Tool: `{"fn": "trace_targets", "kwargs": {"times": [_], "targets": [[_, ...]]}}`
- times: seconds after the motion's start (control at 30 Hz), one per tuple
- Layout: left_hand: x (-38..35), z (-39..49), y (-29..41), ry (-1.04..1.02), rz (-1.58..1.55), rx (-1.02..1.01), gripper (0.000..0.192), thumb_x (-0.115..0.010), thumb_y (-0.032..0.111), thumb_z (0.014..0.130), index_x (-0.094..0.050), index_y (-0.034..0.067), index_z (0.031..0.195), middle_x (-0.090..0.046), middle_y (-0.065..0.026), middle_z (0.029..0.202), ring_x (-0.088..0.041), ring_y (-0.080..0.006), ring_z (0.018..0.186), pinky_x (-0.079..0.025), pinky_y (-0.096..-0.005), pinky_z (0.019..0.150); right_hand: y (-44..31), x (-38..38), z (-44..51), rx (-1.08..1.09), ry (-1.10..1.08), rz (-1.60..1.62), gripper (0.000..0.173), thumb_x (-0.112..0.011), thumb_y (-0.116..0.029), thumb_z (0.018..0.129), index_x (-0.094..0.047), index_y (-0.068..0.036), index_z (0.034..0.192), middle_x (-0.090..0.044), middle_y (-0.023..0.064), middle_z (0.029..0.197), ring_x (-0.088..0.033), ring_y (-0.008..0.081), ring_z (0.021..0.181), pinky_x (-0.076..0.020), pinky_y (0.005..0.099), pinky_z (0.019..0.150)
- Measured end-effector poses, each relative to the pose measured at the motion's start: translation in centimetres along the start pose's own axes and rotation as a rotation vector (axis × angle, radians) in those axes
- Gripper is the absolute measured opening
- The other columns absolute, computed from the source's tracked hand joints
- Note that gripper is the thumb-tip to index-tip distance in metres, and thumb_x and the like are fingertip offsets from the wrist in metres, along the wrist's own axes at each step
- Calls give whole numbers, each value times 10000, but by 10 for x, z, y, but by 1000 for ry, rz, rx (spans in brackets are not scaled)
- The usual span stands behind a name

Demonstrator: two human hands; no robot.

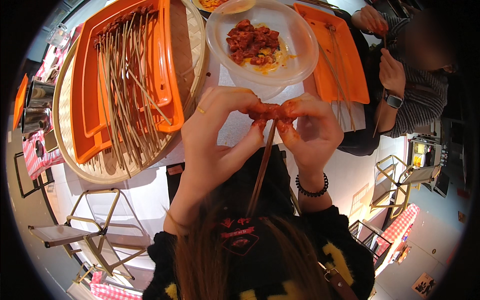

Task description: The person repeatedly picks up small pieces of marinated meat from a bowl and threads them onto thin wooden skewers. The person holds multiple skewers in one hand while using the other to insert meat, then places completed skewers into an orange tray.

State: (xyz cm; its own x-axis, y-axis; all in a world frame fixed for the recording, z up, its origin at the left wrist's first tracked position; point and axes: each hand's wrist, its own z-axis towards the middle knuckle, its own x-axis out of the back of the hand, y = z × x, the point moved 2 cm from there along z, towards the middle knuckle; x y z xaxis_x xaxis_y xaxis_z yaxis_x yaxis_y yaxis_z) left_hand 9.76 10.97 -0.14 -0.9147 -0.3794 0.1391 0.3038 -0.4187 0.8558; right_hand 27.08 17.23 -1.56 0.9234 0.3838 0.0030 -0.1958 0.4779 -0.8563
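Note:
Both my hands meet in front of me over the near table edge. My left hand [221,127] and my right hand [313,127] pinch the two ends of a piece of red marinated meat [268,111] between thumbs and fingers. From the meat's middle, thin wooden skewers [261,170] slant down towards my dark apron; their lower part fades against it. Beyond my hands stands a translucent plastic bowl [300,48] with red meat chunks [252,39]. Many skewers [125,97] with meat on their far ends lie over stacked orange trays [84,86] at the left.
The trays rest on a round woven bamboo tray [62,112]. Right of the bowl, another orange tray [348,71] holds a few skewers. A co-worker [420,97] at the right holds a skewer. Folding chairs [90,228] stand on the floor at both sides.

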Motion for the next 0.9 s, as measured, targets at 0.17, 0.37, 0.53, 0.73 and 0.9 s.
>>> {"fn": "trace_targets", "kwargs": {"times": [0.17, 0.37, 0.53, 0.73, 0.9], "targets": [[-1, -2, 10, 43, -32, 5, 312, -765, -47, 753, -679, 4, 1049, -708, -107, 975, -679, -234, 869, -532, -336, 804, -10, -7, -3, -19, 41, -2, 295, -762, 126, 771, -661, 49, 1037, -709, 154, 1023, -662, 198, 925, -522, 313, 839], [-2, -4, 11, 53, -90, 17, 352, -782, -41, 737, -673, 3, 1069, -711, -103, 986, -665, -234, 873, -529, -336, 796, -14, -9, -1, -14, 49, 3, 305, -763, 130, 767, -659, 47, 1041, -709, 164, 1022, -668, 213, 936, -523, 328, 868], [-1, -4, 10, 38, -140, 38, 371, -785, -40, 733, -663, 7, 1080, -710, -99, 989, -653, -224, 872, -526, -325, 787, -17, -10, 1, 15, 48, 1, 296, -755, 137, 768, -662, 42, 1033, -707, 170, 1020, -670, 223, 949, -520, 333, 879], [-5, -3, 8, 54, -162, 37, 374, -785, -36, 735, -652, 5, 1082, -704, -104, 992, -656, -215, 871, -528, -316, 789, -20, -9, 4, 44, 57, -76, 297, -753, 140, 741, -671, 42, 1010, -706, 171, 992, -672, 226, 926, -528, 320, 843], [-6, -3, 8, 50, -165, 48, 369, -780, -49, 740, -648, 2, 1081, -699, -109, 999, -678, -219, 900, -537, -315, 818, -20, -9, 4, 98, 67, -168, 314, -759, 132, 709, -679, 41, 999, -706, 166, 973, -669, 213, 868, -532, 294, 796]]}}
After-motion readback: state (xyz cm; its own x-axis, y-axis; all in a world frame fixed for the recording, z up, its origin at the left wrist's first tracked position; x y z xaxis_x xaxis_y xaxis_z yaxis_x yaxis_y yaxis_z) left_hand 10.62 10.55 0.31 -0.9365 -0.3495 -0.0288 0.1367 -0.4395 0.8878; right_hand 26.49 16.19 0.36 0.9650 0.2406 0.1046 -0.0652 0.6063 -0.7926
